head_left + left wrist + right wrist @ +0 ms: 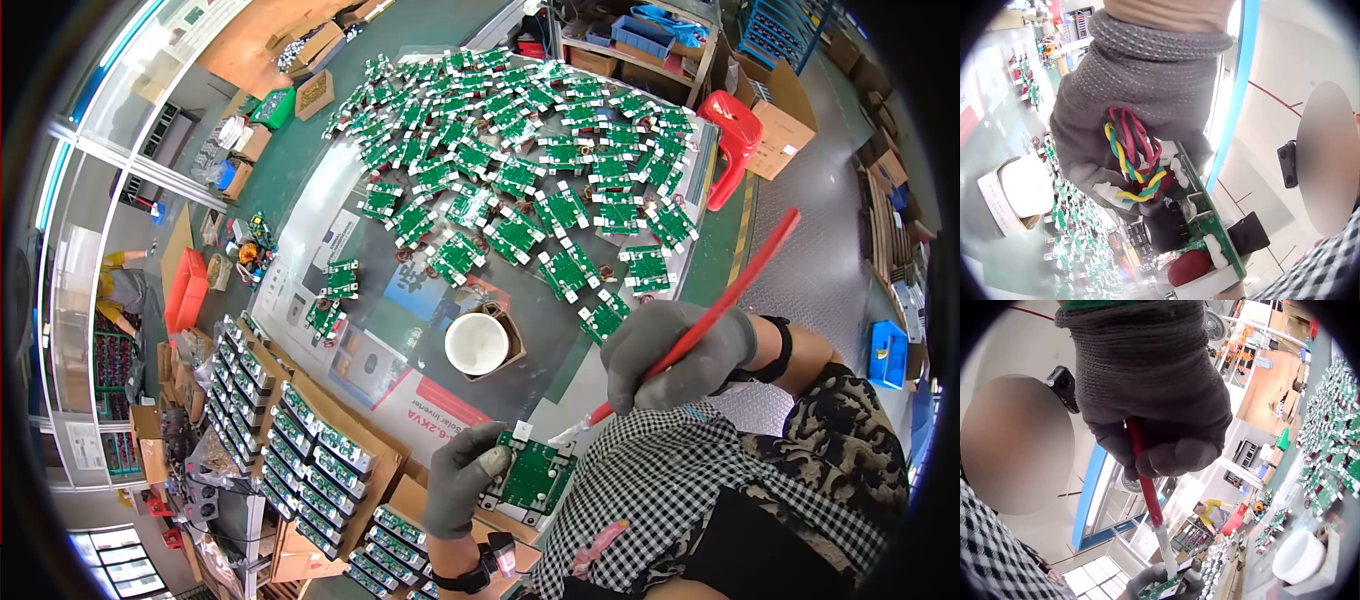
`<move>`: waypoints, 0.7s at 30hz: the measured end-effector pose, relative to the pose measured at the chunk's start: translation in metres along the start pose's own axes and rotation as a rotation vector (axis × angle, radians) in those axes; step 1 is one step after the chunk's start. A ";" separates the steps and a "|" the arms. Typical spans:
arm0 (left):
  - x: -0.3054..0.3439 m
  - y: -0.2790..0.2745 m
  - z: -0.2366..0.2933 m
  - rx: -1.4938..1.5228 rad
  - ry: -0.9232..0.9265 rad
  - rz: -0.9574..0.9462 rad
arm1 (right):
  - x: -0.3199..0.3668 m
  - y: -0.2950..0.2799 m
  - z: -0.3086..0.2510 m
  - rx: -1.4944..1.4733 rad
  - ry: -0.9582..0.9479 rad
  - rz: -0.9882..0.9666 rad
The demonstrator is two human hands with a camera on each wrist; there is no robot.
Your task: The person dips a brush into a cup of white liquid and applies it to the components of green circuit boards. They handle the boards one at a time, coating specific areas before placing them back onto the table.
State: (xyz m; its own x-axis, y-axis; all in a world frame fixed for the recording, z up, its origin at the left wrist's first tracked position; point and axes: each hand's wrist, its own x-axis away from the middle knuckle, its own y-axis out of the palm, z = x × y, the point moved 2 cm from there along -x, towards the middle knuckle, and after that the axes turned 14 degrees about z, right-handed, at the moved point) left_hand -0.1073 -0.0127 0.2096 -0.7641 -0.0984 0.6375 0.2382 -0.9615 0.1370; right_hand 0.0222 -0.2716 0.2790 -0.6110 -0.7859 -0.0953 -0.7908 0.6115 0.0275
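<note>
**Brushing a hand-held board: risks and grip**

Trouble could be expected if the white tip of the red brush were pressed too hard on the green circuit board. The board might be tilted out of its grip, or whatever the tip carries might be smeared past the far right corner it touches. The board is held near the body, over the lap. It is gripped by the gloved left hand, fingers curled beneath and thumb laid on top. The brush is pinched pen-like by the gloved right hand, its handle sloping up to the far right. A white cup stands just beyond on the table.
</note>
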 end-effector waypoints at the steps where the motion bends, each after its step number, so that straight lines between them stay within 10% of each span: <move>1: 0.000 0.001 0.001 -0.008 0.020 0.019 | 0.000 0.002 0.001 -0.006 -0.065 -0.007; 21: 0.002 -0.003 0.003 -0.027 0.021 0.061 | -0.004 -0.005 0.004 0.122 0.005 0.013</move>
State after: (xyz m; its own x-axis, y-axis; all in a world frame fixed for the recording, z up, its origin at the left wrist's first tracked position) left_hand -0.1077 -0.0098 0.2125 -0.7611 -0.1626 0.6280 0.2690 -0.9600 0.0774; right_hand 0.0287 -0.2709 0.2752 -0.6213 -0.7783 -0.0911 -0.7728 0.6278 -0.0931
